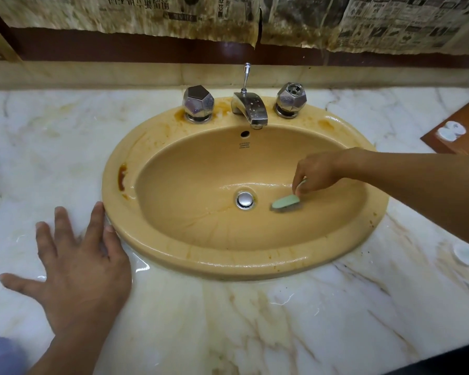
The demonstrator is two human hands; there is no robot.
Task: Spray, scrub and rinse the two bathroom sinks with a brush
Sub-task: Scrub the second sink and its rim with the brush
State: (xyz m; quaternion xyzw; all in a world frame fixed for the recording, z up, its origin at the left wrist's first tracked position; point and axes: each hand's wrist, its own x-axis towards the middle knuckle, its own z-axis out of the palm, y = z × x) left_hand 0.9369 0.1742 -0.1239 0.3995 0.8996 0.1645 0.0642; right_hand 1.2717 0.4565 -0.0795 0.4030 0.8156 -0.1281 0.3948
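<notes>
Right hand (316, 171) grips green scrub brush (285, 202), bristles down just right of drain (245, 200); left hand (76, 255) flat, fingers spread, on marble counter (255, 320).

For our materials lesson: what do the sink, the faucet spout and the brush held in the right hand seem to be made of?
Sink: probably glazed ceramic, tan; glossy highlights along its rim. Faucet spout: likely chromed metal; mirror-like reflections, spotted dull in places. Brush: back looks like pale green plastic, smooth and matt; bristles too blurred to judge.
</notes>
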